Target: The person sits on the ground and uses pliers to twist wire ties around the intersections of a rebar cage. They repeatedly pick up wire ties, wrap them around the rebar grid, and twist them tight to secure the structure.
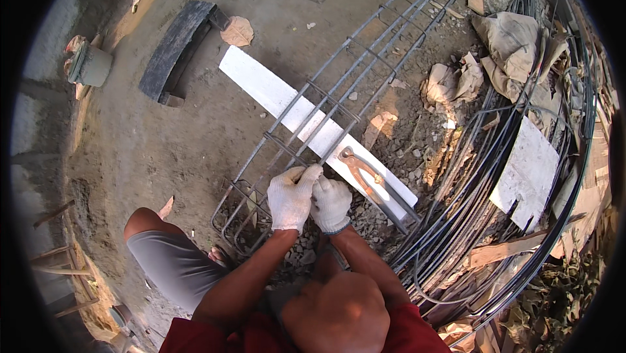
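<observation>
Grey steel made up the rebar cage (334, 100), its long axis slanting from the lower centre of the frame to the upper right, where its far end ran out of view at the top edge. Its near end lay left of the left hand (289, 198), some of its bars hidden behind the gloves and forearms. In white knitted gloves, the left hand and the right hand (330, 203) touched each other at the cage in the lower centre, fingers bent and bunched; whether they were clamped on a bar or a wire could not be told, since the gloves covered the spot.

Beneath the cage, a white board (257, 84) crossed from upper left to lower right, partly masked by bars. On its lower-right part lay rusty pincers (354, 166), head toward the upper left, handles toward the lower right. Long steel rods (479, 157) curved down the right side, overlapped by a broken white panel (527, 167); individual rods were hard to separate. A bucket (96, 66) stood at upper left.
</observation>
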`<act>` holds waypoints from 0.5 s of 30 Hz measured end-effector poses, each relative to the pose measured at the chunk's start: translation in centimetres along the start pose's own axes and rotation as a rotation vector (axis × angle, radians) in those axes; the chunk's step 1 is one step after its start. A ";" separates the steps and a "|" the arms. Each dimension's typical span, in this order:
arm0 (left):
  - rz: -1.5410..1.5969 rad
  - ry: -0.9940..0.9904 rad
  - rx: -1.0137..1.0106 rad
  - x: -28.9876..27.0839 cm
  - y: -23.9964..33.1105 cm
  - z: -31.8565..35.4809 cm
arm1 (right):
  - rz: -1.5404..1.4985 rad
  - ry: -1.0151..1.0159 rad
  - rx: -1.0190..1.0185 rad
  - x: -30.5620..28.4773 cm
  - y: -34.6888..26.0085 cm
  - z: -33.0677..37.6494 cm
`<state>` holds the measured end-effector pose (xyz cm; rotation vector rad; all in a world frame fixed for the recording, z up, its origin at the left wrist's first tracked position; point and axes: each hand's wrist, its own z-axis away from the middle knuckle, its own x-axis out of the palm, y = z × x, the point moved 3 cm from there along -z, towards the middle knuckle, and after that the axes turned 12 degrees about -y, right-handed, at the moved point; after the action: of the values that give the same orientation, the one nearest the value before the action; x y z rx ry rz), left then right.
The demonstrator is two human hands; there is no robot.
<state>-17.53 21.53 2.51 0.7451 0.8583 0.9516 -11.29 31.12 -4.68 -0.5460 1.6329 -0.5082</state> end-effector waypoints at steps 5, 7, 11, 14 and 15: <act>0.114 0.122 0.014 0.1 0.1 0.3 | -0.157 0.111 0.049 3.3 0.3 0.1; 0.103 0.138 0.003 -0.1 0.3 0.2 | -0.291 0.171 0.072 4.9 0.3 0.2; -0.008 0.147 -0.047 0.0 0.7 0.5 | -0.701 0.203 0.154 7.2 1.5 0.8; -0.186 0.050 -0.097 -1.2 1.4 0.8 | -0.734 0.156 0.155 8.4 2.2 1.0; -0.242 0.018 -0.100 -1.3 1.7 1.0 | -0.784 0.148 0.172 8.8 2.5 0.8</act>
<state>-17.76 20.86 4.74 0.5335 0.8883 0.7797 -11.61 27.70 -13.21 -1.0385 1.4511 -1.2757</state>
